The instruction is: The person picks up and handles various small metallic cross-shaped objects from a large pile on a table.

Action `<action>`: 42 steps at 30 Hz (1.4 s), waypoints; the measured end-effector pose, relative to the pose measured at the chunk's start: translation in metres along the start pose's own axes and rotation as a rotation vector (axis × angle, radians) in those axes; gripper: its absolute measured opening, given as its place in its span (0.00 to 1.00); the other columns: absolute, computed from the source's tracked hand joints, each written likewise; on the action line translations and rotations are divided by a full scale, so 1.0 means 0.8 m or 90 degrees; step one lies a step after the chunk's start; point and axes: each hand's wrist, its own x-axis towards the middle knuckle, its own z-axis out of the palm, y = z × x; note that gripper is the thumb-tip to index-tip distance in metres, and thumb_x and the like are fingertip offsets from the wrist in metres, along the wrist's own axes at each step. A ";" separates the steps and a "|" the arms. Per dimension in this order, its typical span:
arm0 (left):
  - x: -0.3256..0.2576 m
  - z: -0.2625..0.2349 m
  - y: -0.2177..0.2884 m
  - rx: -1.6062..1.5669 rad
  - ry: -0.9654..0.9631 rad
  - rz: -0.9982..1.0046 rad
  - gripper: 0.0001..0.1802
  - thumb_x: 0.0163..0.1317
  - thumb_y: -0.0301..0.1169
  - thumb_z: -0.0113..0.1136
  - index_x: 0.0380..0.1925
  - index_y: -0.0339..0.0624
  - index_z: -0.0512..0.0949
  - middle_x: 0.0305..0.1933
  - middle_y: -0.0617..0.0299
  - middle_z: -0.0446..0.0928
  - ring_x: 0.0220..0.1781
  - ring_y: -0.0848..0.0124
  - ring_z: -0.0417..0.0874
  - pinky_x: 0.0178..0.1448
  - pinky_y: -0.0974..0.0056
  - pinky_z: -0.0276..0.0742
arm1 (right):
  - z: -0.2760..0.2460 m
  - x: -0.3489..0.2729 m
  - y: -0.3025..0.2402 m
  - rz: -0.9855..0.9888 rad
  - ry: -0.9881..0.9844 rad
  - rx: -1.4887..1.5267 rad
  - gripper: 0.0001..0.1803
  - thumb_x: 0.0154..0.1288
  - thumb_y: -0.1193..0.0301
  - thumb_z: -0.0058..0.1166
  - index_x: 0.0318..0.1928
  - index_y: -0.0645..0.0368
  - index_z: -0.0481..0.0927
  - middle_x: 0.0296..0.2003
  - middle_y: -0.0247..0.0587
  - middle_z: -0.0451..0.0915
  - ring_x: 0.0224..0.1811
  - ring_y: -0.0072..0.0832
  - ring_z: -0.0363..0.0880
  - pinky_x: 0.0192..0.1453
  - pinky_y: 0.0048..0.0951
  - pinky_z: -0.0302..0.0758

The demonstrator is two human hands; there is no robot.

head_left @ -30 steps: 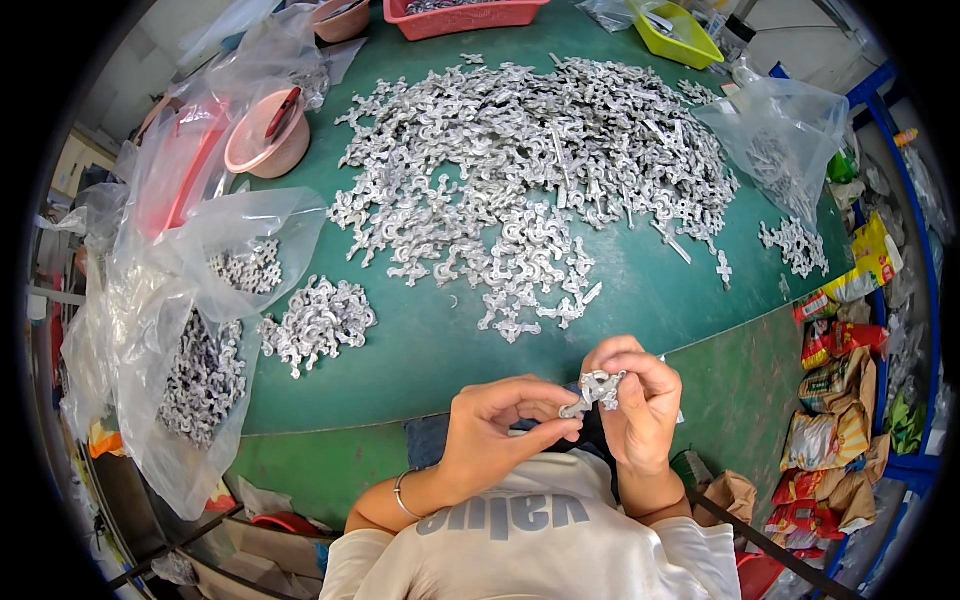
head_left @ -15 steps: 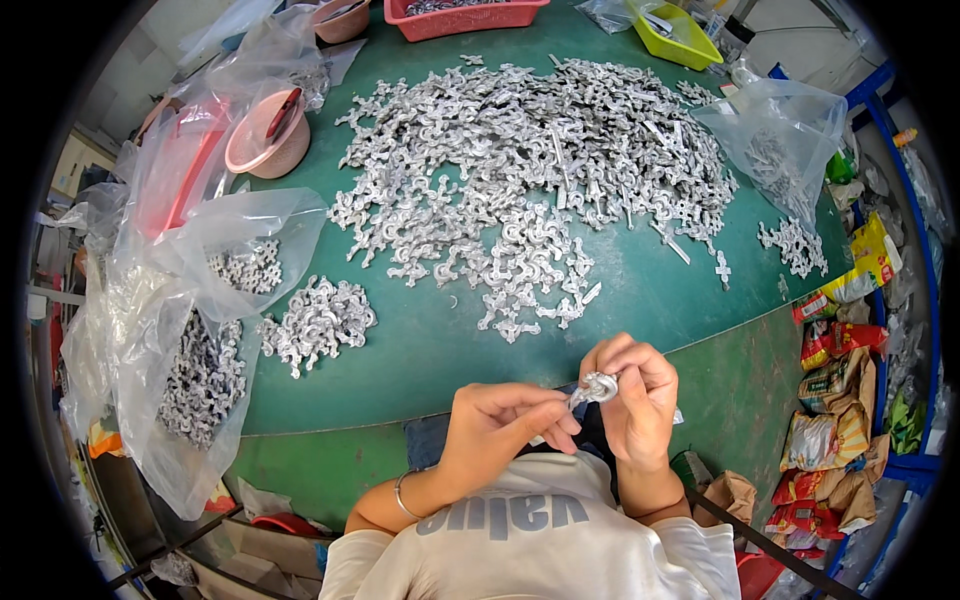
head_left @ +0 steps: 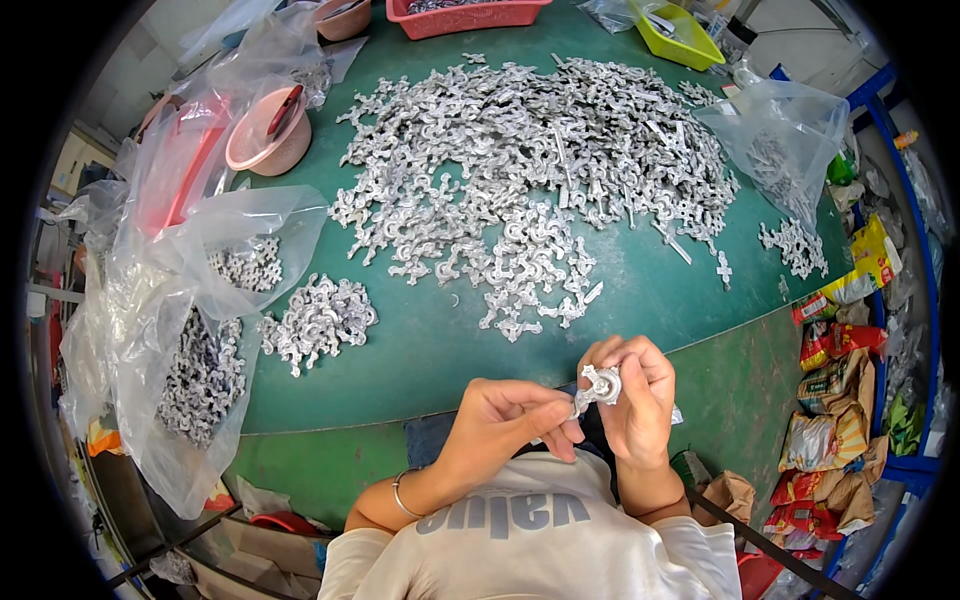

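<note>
Just off the near edge of the table, my right hand (head_left: 643,405) pinches a small silver metal casting (head_left: 603,386) between thumb and fingers. The casting shows a round part and a knobbed arm. My left hand (head_left: 515,415) is closed with thumb and fingertips on its lower left end, so both hands hold it. Ahead lies a wide heap of similar silver castings (head_left: 540,150), thinning toward me. A smaller pile of castings (head_left: 318,320) sits at the left, and a little cluster (head_left: 793,248) at the far right.
Clear plastic bags (head_left: 185,455) with castings lie along the left edge; another bag (head_left: 785,140) is at the right. A pink bowl (head_left: 268,150) holds a red-handled tool. A red tray (head_left: 470,20) and yellow-green basket (head_left: 678,45) stand at the back. A blue rack (head_left: 925,300) borders the right.
The casting has turned in my fingers, so its round part and knobbed arm show more plainly. Both hands have barely shifted; the heaps look the same.
</note>
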 end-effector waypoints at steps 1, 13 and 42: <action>0.000 0.003 0.001 0.000 0.015 0.001 0.09 0.58 0.24 0.51 0.31 0.27 0.76 0.26 0.50 0.77 0.22 0.67 0.79 0.28 0.68 0.76 | 0.000 0.000 0.000 0.003 -0.001 0.002 0.09 0.62 0.71 0.47 0.30 0.65 0.71 0.30 0.44 0.73 0.33 0.26 0.71 0.38 0.26 0.67; 0.001 0.006 0.001 0.001 0.033 0.000 0.07 0.57 0.21 0.50 0.30 0.27 0.76 0.24 0.50 0.77 0.20 0.68 0.78 0.27 0.68 0.76 | 0.005 0.003 -0.001 -0.006 0.003 -0.031 0.11 0.63 0.68 0.46 0.29 0.64 0.71 0.27 0.41 0.71 0.30 0.27 0.69 0.35 0.25 0.65; 0.002 0.006 -0.002 0.038 -0.103 -0.050 0.09 0.54 0.20 0.56 0.36 0.27 0.74 0.31 0.52 0.78 0.29 0.70 0.80 0.35 0.70 0.77 | 0.000 0.005 -0.004 0.070 -0.096 0.038 0.13 0.64 0.68 0.43 0.27 0.66 0.72 0.24 0.42 0.69 0.27 0.27 0.68 0.29 0.24 0.63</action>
